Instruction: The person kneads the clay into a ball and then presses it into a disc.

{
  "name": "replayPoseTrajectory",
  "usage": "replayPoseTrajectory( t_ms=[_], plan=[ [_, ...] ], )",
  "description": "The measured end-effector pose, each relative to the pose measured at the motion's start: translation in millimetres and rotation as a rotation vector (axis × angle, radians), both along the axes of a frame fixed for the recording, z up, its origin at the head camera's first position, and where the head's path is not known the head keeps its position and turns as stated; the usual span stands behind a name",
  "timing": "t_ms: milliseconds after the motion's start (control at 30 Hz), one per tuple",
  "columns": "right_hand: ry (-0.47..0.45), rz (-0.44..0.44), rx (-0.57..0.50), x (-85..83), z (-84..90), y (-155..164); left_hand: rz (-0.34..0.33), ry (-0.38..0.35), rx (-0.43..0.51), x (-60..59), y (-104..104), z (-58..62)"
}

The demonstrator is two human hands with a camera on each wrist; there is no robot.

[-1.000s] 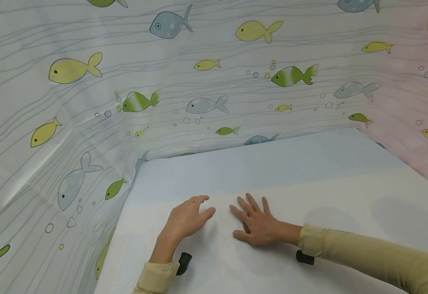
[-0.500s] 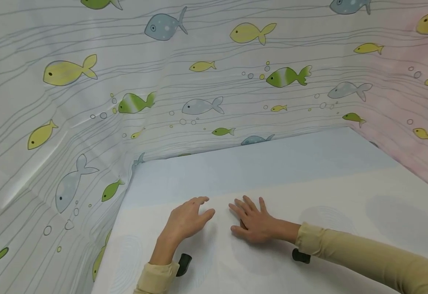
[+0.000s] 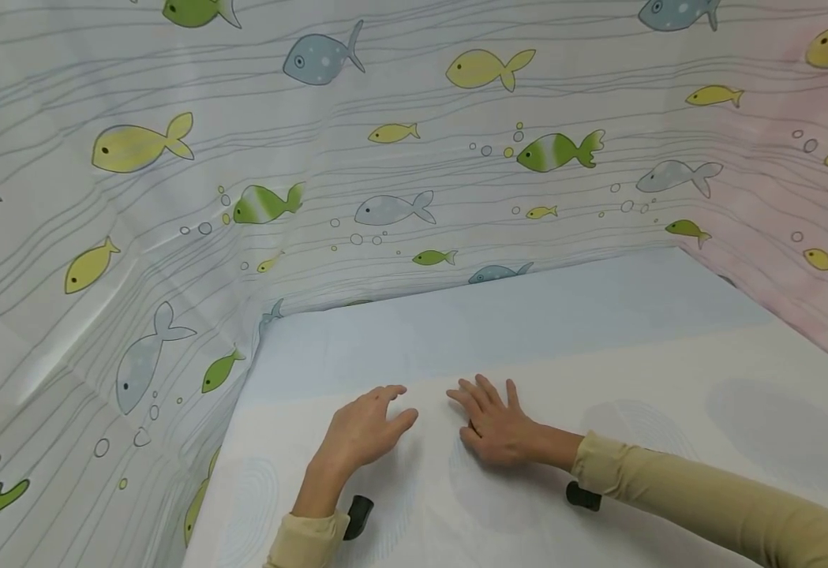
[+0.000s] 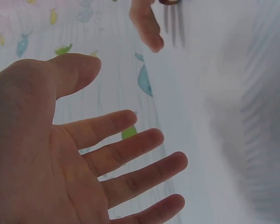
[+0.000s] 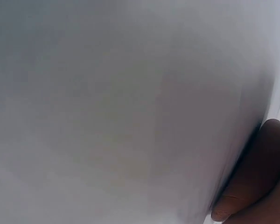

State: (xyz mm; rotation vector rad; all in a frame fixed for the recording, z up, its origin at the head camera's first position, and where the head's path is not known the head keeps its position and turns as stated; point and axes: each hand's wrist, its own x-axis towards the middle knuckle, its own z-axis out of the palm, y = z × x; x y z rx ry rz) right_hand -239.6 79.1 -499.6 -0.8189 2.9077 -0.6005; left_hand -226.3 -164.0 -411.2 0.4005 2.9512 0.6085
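My left hand (image 3: 360, 430) hovers close over a white-and-pale-blue cloth (image 3: 669, 379), its fingers and thumb loosely bent and nothing held. The left wrist view shows that hand (image 4: 84, 163) palm side on, fingers spread and bare. To its right my right hand (image 3: 502, 438) lies palm down on the cloth, fingers fanned out and the thumb drawn in; what is beneath the palm is hidden. A fingertip of it (image 4: 151, 35) appears at the top of the left wrist view. In the right wrist view a digit (image 5: 252, 172) lies against the blurred white surface.
Curtain-like sheeting (image 3: 399, 102) printed with fish and wavy lines surrounds the table on the left, back and right. Faint grey-blue circles (image 3: 783, 430) pattern the cloth. A black wrist-worn piece (image 3: 358, 517) shows below the left wrist, another (image 3: 583, 496) below the right.
The right hand's thumb has drawn in toward the fingers, and that hand has shifted slightly. The left hand stays nearly still. The head view has moved a little.
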Motion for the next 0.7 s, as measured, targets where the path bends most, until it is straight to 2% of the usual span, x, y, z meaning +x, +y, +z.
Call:
replayPoseTrajectory(
  t_ms=[200,467,700],
  plan=[
    [-0.002,-0.004,0.026,0.9,0.0,-1.8,0.005,0.0,-0.006,0.9,-1.4,-0.1],
    [-0.009,0.014,0.03,6.4,8.8,-0.1,0.006,0.0,-0.009,3.4,-1.4,0.9],
    [-0.014,0.006,0.042,6.4,4.4,2.2,0.003,0.002,-0.005,4.4,-1.0,0.1]
  ],
)
